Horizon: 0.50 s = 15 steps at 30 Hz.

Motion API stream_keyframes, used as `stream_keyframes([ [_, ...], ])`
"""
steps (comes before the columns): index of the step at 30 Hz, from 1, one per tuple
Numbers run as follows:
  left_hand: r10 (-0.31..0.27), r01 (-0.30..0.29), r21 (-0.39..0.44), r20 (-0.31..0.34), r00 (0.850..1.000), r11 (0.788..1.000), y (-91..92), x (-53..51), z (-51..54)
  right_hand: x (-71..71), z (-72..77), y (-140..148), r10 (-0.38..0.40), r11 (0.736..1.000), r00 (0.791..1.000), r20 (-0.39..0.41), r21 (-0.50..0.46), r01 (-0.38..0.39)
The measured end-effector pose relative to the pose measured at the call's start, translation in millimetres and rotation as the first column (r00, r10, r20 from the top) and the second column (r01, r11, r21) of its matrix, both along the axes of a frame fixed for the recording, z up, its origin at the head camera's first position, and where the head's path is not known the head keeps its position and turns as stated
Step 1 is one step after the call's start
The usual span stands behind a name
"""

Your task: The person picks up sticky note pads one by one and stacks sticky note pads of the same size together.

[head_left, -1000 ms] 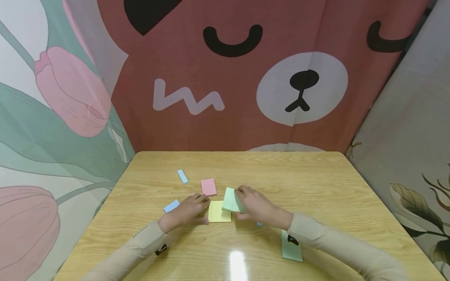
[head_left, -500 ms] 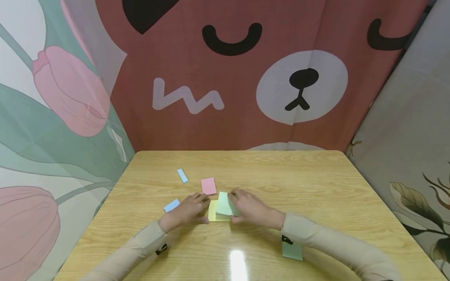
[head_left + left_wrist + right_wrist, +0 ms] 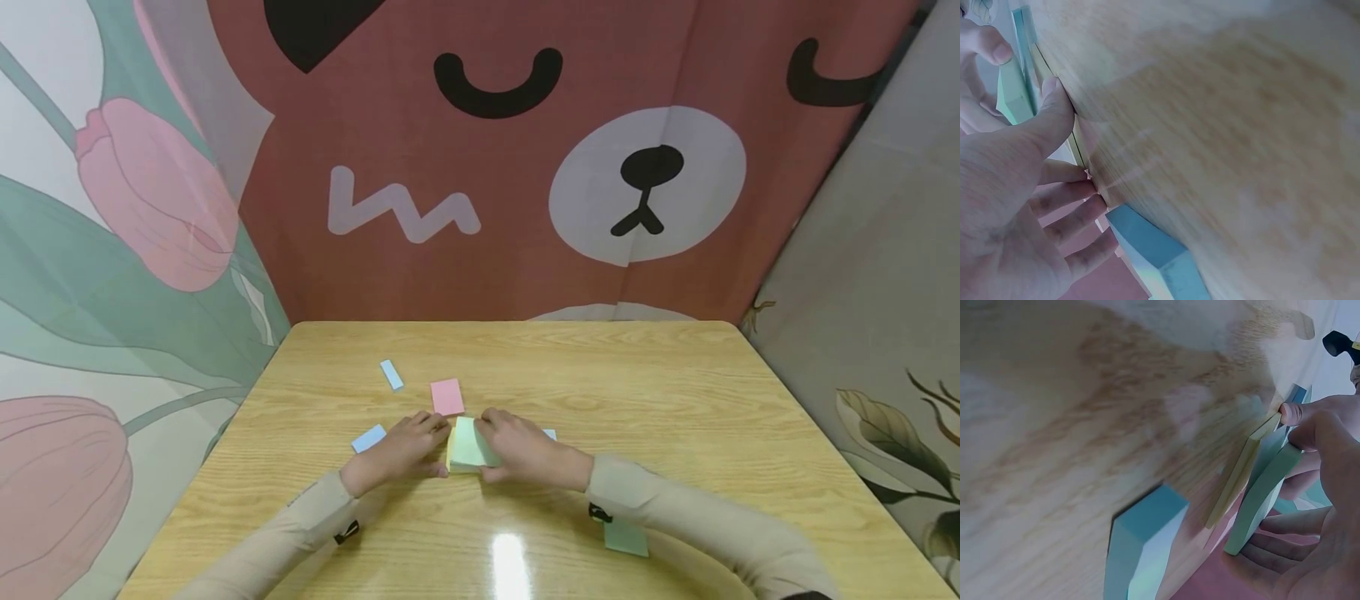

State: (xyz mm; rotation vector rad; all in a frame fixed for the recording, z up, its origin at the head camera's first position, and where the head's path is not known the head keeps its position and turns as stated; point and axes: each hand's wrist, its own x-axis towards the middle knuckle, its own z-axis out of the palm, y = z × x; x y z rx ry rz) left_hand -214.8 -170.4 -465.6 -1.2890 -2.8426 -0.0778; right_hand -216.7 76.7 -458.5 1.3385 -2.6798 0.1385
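My right hand (image 3: 525, 451) holds a light green sticky note pad (image 3: 469, 446) between thumb and fingers, over a yellow sticky note pad (image 3: 1234, 481). In the right wrist view the green pad is tilted, with a gap between part of it and the yellow one. My left hand (image 3: 400, 451) grips the yellow pad's left side, thumb at the near corner and fingers at the far one. From the head only a thin strip of yellow shows; the green pad and right hand cover the rest.
A pink pad (image 3: 447, 397) lies just behind the hands. Blue pads lie left of the left hand (image 3: 368, 439), farther back (image 3: 392, 375), and partly hidden behind the right hand (image 3: 551, 434). Another green pad (image 3: 626, 538) sits under the right forearm.
My right hand has moved left and slightly down with the green pad, which now covers most of the yellow pad. The left hand has stayed in place.
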Motion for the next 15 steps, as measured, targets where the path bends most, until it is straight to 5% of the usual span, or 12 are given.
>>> stream_keyframes([
  [15,-0.031,0.031,0.005,0.008,0.999,1.000,-2.2,0.4,6.1,-3.6,-7.7,-7.1,0.007,1.000,1.000,0.011,0.027,-0.008],
])
